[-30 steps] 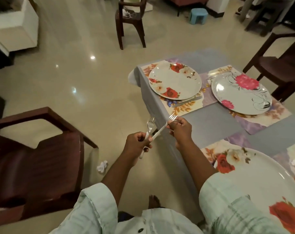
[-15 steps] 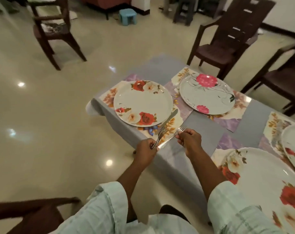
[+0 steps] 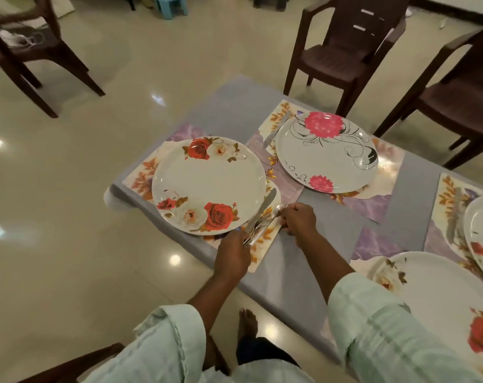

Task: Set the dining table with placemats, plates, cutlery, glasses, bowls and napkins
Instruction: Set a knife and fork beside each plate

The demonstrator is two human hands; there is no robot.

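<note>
Left hand curled round a bunch of silver metal forks, tines fanned toward the plate. Right hand pinched one more silver fork by its head, drawn clear of the bunch. Both hovered over the near corner of a floral rectangular placemat, just beside a steel table knife laid along the right rim of the round white plate with red roses. Across sat a white plate with pink flowers on its own mat, a second knife to its left. All laid on the grey-clothed table. Dark brown plastic chairs stood beyond.
</note>
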